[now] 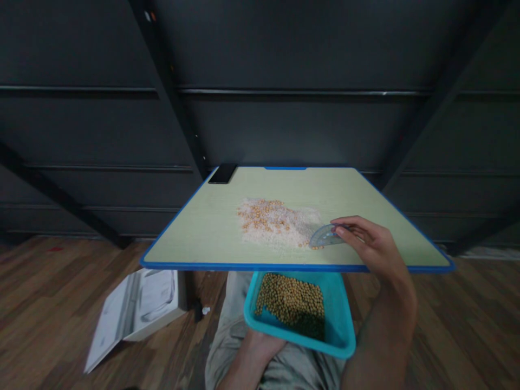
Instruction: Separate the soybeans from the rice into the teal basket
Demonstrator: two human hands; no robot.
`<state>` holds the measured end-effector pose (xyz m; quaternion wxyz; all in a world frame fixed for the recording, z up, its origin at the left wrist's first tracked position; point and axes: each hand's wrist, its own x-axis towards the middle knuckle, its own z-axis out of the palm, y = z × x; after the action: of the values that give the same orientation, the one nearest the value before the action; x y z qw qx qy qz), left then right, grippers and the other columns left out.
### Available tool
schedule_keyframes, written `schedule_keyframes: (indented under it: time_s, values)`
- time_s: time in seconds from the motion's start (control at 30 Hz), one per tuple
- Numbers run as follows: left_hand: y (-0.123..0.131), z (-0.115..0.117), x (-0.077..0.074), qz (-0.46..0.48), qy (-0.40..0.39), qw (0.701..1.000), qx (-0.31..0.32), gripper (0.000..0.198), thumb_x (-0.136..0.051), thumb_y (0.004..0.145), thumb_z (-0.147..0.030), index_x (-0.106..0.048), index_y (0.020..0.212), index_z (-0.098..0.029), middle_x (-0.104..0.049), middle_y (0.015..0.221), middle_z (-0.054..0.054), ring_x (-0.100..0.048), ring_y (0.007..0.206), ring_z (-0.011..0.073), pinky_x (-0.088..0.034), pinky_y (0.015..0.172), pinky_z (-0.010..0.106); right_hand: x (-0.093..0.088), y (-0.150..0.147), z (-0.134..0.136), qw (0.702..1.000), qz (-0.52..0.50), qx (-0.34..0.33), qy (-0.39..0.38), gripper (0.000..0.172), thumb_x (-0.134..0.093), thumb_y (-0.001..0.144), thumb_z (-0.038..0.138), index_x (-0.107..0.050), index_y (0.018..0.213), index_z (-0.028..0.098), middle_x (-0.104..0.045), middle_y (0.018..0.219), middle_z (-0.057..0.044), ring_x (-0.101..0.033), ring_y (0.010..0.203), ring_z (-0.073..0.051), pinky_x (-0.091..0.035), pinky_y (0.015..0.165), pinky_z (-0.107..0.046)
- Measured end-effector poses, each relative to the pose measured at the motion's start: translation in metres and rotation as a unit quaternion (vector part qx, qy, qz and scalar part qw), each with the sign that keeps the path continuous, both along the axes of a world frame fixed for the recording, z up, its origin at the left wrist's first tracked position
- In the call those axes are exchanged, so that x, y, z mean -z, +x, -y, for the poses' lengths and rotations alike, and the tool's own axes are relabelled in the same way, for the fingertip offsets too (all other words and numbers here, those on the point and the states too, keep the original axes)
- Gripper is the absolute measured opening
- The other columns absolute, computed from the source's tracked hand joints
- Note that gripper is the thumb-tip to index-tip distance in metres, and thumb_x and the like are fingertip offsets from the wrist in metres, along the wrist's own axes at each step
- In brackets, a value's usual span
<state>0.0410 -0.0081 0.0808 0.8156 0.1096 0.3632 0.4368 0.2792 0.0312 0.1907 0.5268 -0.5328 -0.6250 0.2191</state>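
Note:
My right hand (pixel 368 238) is closed on a clear bluish protractor (pixel 327 235), pinching it between thumb and fingers. The protractor's curved edge touches the table beside a few loose yellow beans (pixel 317 247). To its left, a spread of white rice-like grains (pixel 268 235) lies on the table, with many beans (pixel 260 211) mixed in, mostly on its left side. Below the table's front edge is a turquoise plastic basin (pixel 345 330) with a layer of beans (pixel 290 298) inside. My left hand (pixel 264 345) reaches beneath the basin's near rim; its fingers are hidden there.
The pale tabletop (pixel 195 227) has a raised blue edge. A black phone (pixel 222 174) lies at its back left corner. On the wooden floor (pixel 44 303) to the left stands an opened white box (pixel 156 298). Dark panels (pixel 284 124) rise behind the table.

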Motion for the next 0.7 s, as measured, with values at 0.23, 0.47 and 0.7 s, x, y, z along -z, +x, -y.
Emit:
schedule_keyframes:
  time_s: [0.23, 0.47, 0.7]
  values:
    - [-0.001, -0.001, -0.002, 0.083, -0.003, 0.996, 0.01, 0.027, -0.051, 0.083, -0.036, -0.077, 0.081, -0.03, -0.083, 0.073, -0.002, -0.07, 0.11, 0.0285, -0.047, 0.108, 0.047, 0.001, 0.0, 0.001, 1.0, -0.014, -0.012, -0.02, 0.019, -0.071, 0.088, 0.035, -0.074, 0.101, 0.023, -0.076, 0.097, -0.006, -0.071, 0.088, -0.024, -0.056, 0.079, -0.039]
    - [0.001, -0.004, -0.001, 0.022, -0.028, 0.999, 0.01, 0.028, -0.051, 0.083, -0.042, -0.076, 0.084, -0.031, -0.083, 0.075, 0.0, -0.067, 0.116, 0.0289, -0.046, 0.111, 0.048, -0.003, -0.002, 0.004, 0.999, -0.021, -0.023, -0.037, 0.019, -0.071, 0.086, 0.038, -0.074, 0.098, 0.023, -0.076, 0.095, -0.005, -0.071, 0.087, -0.023, -0.056, 0.079, -0.038]
    - [-0.005, -0.004, 0.032, 0.115, -0.001, 0.993, 0.035, 0.021, -0.058, 0.08, -0.03, -0.074, 0.067, -0.03, -0.084, 0.081, -0.003, -0.066, 0.12, 0.0291, -0.044, 0.112, 0.049, -0.007, -0.002, 0.007, 0.997, -0.024, -0.039, -0.055, 0.018, -0.073, 0.084, 0.037, -0.076, 0.097, 0.024, -0.077, 0.091, -0.004, -0.072, 0.083, -0.021, -0.056, 0.078, -0.036]
